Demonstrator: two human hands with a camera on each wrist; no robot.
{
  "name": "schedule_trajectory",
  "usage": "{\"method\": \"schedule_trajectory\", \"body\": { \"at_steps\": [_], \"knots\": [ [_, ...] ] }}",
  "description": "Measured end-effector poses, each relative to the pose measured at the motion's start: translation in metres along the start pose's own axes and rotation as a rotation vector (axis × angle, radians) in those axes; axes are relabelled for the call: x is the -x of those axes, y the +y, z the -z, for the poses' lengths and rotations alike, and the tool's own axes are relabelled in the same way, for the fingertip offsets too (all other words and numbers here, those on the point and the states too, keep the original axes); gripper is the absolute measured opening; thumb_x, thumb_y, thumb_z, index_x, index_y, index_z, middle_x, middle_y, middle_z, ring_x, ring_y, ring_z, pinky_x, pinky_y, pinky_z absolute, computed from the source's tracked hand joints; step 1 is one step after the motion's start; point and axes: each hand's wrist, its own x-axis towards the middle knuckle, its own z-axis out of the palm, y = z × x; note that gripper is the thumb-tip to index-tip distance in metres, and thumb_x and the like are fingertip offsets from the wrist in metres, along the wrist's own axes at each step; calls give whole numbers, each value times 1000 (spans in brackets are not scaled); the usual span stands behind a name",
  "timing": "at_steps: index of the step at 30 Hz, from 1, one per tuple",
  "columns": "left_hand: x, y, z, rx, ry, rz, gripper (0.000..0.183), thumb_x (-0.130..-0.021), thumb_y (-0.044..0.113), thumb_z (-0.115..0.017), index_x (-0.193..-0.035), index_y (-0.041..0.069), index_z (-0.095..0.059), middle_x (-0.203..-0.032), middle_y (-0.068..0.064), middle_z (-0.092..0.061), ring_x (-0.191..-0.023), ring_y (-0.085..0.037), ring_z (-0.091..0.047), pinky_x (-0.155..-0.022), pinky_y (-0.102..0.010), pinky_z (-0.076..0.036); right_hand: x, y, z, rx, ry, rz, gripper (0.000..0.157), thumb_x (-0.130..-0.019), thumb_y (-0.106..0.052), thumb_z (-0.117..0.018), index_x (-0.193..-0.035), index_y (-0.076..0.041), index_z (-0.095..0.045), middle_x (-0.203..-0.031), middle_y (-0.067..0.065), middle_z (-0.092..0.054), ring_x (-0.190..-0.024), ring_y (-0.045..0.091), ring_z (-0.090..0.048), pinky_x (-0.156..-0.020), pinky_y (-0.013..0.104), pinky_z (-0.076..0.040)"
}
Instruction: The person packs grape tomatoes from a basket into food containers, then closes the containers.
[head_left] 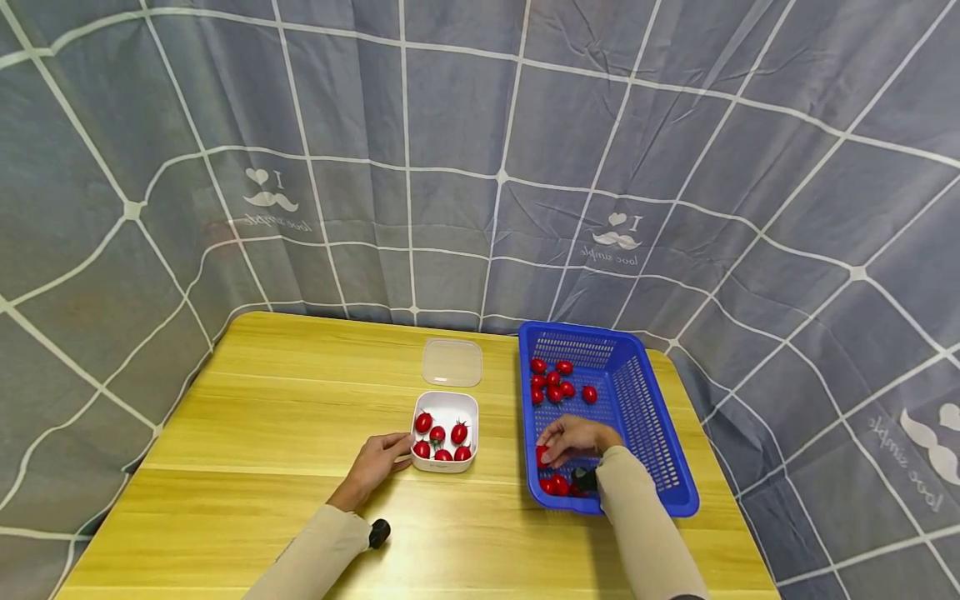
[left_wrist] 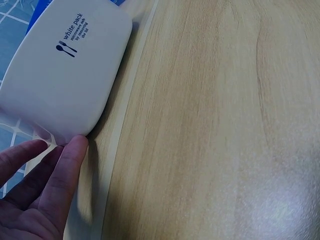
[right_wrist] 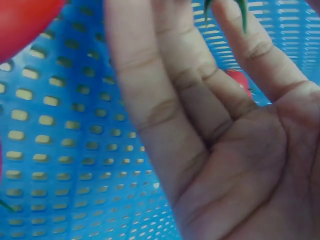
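My left hand (head_left: 375,467) rests its fingertips against the left side of a white plastic container (head_left: 444,467). Several cherry tomatoes (head_left: 459,432) lie inside it. In the left wrist view, fairly straight fingers touch the lower corner of this container (left_wrist: 60,85), which carries printed lettering. My right hand (head_left: 576,437) is inside a blue perforated basket (head_left: 686,505), pinching a cherry tomato (head_left: 542,455) near the basket's left wall. Only green stem leaves (right_wrist: 243,14) of the held tomato show between thumb and fingers in the right wrist view.
More cherry tomatoes (head_left: 553,393) are grouped at the basket's far left, and others (head_left: 558,485) sit near its front. A translucent lid (head_left: 452,362) lies flat behind the container on the wooden table (head_left: 262,417). A grey checked curtain (head_left: 450,208) hangs around the table.
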Motion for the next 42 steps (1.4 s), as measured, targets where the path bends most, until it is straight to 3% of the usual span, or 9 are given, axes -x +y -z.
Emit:
{"method": "schedule_trajectory", "body": {
  "at_steps": [7, 14, 18, 23, 27, 31, 36, 42],
  "knots": [
    [1, 1, -3, 9, 2, 6, 40, -99, 11, -54, -125, -19, -52, -126, -32, -55, -110, -33, -60, -92, -40, -55, 8, -4, 7, -89, 73, 150, 16, -87, 4, -66, -103, 8, -64, -86, 4, -69, -78, 16, -67, -82, 43, -59],
    [-1, -1, -2, 13, 8, 11, 39, -99, 10, -54, -125, -19, -52, -126, -32, -54, -109, -32, -60, -92, -39, -55, 16, -16, 4, -120, 192, 229, 30, -87, -3, -70, -110, 13, -61, -92, 9, -69, -90, 32, -68, -94, 60, -47],
    [-2, -1, -2, 12, 9, 15, 40, -99, 10, -54, -126, -19, -51, -127, -32, -54, -110, -32, -59, -92, -39, -55, 18, -20, 0, -133, 247, 251, 36, -85, -5, -72, -113, 15, -60, -94, 11, -69, -91, 36, -67, -96, 62, -44],
    [-2, -1, -1, 12, 8, 17, 40, -99, 11, -53, -126, -19, -51, -127, -33, -54, -111, -33, -59, -92, -39, -55, 19, -26, -4, -162, 292, 260, 33, -86, -4, -72, -113, 12, -61, -94, 10, -68, -90, 32, -68, -95, 59, -47],
    [-1, 0, -1, 14, 5, 15, 40, -100, 11, -53, -126, -20, -50, -127, -33, -54, -112, -34, -59, -92, -39, -55, 20, -32, -7, -153, 309, 264, 36, -86, -5, -72, -115, 12, -60, -97, 11, -66, -91, 32, -68, -91, 49, -54],
    [-1, 0, 0, 12, 2, 13, 41, -100, 11, -53, -126, -20, -50, -128, -33, -53, -113, -35, -58, -92, -39, -55, 19, -40, -10, -143, 315, 270, 39, -86, -6, -73, -117, 12, -58, -99, 13, -64, -93, 37, -67, -93, 52, -52],
    [0, 0, 0, 12, 6, 12, 40, -99, 11, -53, -126, -19, -51, -128, -33, -53, -113, -36, -58, -92, -40, -54, 16, -49, -16, -119, 312, 293, 39, -86, -6, -72, -117, 13, -58, -96, 11, -65, -85, 25, -69, -95, 57, -48],
    [0, 0, -1, 3, 10, 13, 39, -99, 11, -54, -125, -18, -52, -127, -32, -54, -112, -35, -59, -92, -40, -54, 8, -59, -25, -105, 307, 311, 37, -85, -3, -72, -116, 13, -59, -97, 13, -65, -84, 25, -69, -89, 50, -54]
  ]
}}
